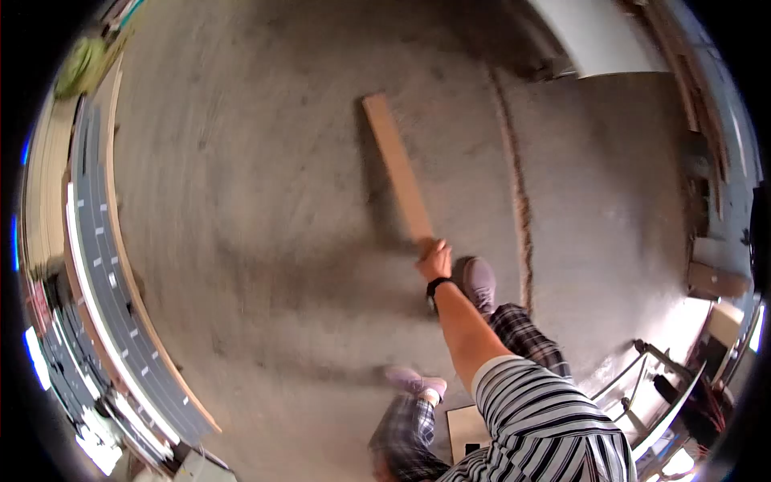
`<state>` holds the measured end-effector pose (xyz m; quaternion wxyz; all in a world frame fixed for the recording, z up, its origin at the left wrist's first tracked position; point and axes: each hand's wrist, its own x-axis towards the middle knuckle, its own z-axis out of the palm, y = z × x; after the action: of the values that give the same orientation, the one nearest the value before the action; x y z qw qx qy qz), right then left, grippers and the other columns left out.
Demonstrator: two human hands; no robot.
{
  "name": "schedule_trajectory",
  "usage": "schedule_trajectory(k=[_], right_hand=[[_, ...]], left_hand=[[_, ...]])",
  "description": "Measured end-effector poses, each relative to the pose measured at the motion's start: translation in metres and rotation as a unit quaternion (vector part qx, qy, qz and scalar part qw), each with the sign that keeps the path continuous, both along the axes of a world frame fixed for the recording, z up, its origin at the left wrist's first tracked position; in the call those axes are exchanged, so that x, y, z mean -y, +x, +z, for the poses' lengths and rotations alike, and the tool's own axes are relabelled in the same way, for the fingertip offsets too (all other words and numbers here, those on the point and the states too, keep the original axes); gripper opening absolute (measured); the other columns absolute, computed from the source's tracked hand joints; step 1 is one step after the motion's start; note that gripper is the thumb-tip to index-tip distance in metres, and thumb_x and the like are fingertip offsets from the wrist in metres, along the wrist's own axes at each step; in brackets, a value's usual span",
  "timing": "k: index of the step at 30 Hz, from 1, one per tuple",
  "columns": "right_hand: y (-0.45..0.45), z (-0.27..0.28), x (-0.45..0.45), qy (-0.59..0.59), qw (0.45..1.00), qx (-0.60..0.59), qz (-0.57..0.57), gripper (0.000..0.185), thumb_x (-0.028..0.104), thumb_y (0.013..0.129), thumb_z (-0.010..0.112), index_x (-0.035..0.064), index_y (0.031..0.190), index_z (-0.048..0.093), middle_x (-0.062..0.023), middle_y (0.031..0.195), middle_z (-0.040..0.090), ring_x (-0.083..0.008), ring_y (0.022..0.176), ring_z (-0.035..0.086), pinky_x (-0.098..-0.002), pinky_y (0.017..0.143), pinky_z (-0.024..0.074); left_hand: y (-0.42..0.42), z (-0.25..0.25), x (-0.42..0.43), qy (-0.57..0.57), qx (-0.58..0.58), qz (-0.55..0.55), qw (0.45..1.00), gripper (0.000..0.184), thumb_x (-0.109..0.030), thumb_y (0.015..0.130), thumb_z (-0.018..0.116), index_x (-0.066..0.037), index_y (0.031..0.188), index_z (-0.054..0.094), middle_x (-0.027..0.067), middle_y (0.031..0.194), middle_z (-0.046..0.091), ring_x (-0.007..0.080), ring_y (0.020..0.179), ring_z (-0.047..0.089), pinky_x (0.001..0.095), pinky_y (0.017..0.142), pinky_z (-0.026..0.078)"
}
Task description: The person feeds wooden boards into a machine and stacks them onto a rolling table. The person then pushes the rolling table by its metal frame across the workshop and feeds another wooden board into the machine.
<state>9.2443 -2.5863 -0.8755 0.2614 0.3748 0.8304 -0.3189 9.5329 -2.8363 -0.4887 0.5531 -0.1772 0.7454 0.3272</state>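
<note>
A long, flat tan board (399,170) slants up and leftward just over the concrete floor, casting a dark shadow on its left side. My right hand (436,259), with a dark watch on the wrist, is closed round the board's near end. The grip looks slightly blurred. At the bottom edge, beside my plaid trouser leg, a small part of my left hand (381,467) shows; its fingers are blurred and mostly cut off. My right shoe (479,283) stands close to the gripping hand.
Long grey panels (132,321) with pale marks lie along the left side. A floor seam (518,185) runs right of the board. A white panel (606,36) is at upper right, a metal frame (642,386) at lower right, and a box (717,279) at the right edge.
</note>
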Motion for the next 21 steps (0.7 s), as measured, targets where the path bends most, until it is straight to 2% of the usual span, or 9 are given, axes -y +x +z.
schedule_trajectory(k=[3,4,7,8,10,12,14,19,21], right_hand=[[-0.006,0.051,-0.001,-0.171,0.983,-0.034,-0.061,0.065,0.034,0.084,0.073,-0.0008,0.128,0.04,-0.0229,0.107,0.063,-0.037,0.102,0.062,-0.0424,0.09,0.05],[-0.009,0.063,-0.001,-0.183,0.98,-0.023,-0.076,0.061,0.03,0.078,0.08,-0.0012,0.121,0.049,-0.0192,0.113,0.064,-0.0312,0.098,0.064,-0.0412,0.086,0.0524],[-0.05,0.223,-0.033,-0.608,0.703,0.011,-0.369,0.018,0.022,0.084,0.069,0.0098,0.088,0.056,-0.0017,0.072,0.055,-0.0132,0.061,0.052,-0.0303,0.054,0.0444],[-0.065,0.295,-0.052,-0.637,0.671,0.016,-0.378,0.018,0.02,0.088,0.065,0.0139,0.076,0.053,0.0051,0.065,0.049,-0.0123,0.055,0.047,-0.0277,0.053,0.0387],[-0.061,0.374,-0.092,-0.733,0.567,0.107,-0.36,0.023,0.023,0.086,0.064,0.0136,0.069,0.053,0.0007,0.065,0.053,-0.0148,0.057,0.051,-0.0293,0.054,0.0416],[-0.027,0.436,-0.113,-0.748,0.585,0.064,-0.307,0.011,0.016,0.082,0.062,0.0084,0.077,0.056,-0.0022,0.068,0.054,-0.0181,0.06,0.052,-0.0317,0.06,0.0443],[-0.011,0.505,-0.134,-0.826,0.494,0.057,-0.266,0.021,0.014,0.081,0.06,0.0049,0.1,0.056,-0.0049,0.087,0.053,-0.0176,0.076,0.053,-0.0317,0.071,0.0458],[-0.063,0.635,-0.164,-0.748,0.642,-0.048,-0.164,0.042,0.016,0.089,0.061,0.0105,0.128,0.045,-0.0003,0.088,0.053,-0.0128,0.066,0.053,-0.0298,0.065,0.0492],[-0.116,0.62,-0.172,-0.713,0.672,-0.099,-0.176,0.016,0.022,0.092,0.064,0.0146,0.101,0.054,0.0022,0.074,0.051,-0.0107,0.06,0.05,-0.0294,0.054,0.0447]], left_hand=[[-0.021,0.005,-0.025,0.031,-0.023,-0.008,0.999,0.059,-0.041,0.099,0.047,-0.005,0.144,0.033,0.0219,0.142,0.039,0.0306,0.131,0.044,0.0422,0.104,0.042],[-0.029,0.009,-0.032,0.043,-0.028,-0.014,0.999,0.057,-0.04,0.099,0.047,-0.006,0.143,0.034,0.0214,0.141,0.04,0.0303,0.13,0.045,0.0421,0.104,0.042],[-0.059,0.025,-0.058,0.076,-0.05,-0.023,0.996,0.053,-0.037,0.099,0.048,-0.006,0.141,0.037,0.0199,0.138,0.044,0.0297,0.128,0.046,0.0418,0.102,0.043],[-0.069,0.036,-0.063,0.083,-0.054,-0.021,0.995,0.051,-0.036,0.099,0.048,-0.006,0.14,0.038,0.0194,0.136,0.045,0.0294,0.127,0.047,0.0417,0.102,0.043],[-0.093,0.062,-0.059,0.086,-0.065,-0.011,0.994,0.049,-0.034,0.099,0.049,-0.006,0.138,0.04,0.0184,0.134,0.047,0.029,0.125,0.048,0.0415,0.101,0.044],[-0.121,0.087,-0.045,0.079,-0.084,0.025,0.993,0.046,-0.032,0.099,0.049,-0.006,0.136,0.043,0.0173,0.132,0.05,0.0285,0.123,0.049,0.0413,0.1,0.044],[-0.147,0.114,-0.019,0.072,-0.102,0.071,0.99,0.043,-0.031,0.099,0.049,-0.006,0.135,0.045,0.0163,0.13,0.052,0.0281,0.122,0.051,0.0411,0.099,0.045],[-0.218,0.163,0.038,0.103,-0.156,0.202,0.961,0.036,-0.026,0.099,0.05,-0.007,0.13,0.05,0.0137,0.124,0.058,0.027,0.117,0.054,0.0406,0.097,0.046],[-0.248,0.181,0.051,0.109,-0.332,0.07,0.934,0.036,-0.029,0.101,0.052,-0.004,0.127,0.051,0.0132,0.114,0.063,0.0238,0.101,0.062,0.0365,0.084,0.052]])
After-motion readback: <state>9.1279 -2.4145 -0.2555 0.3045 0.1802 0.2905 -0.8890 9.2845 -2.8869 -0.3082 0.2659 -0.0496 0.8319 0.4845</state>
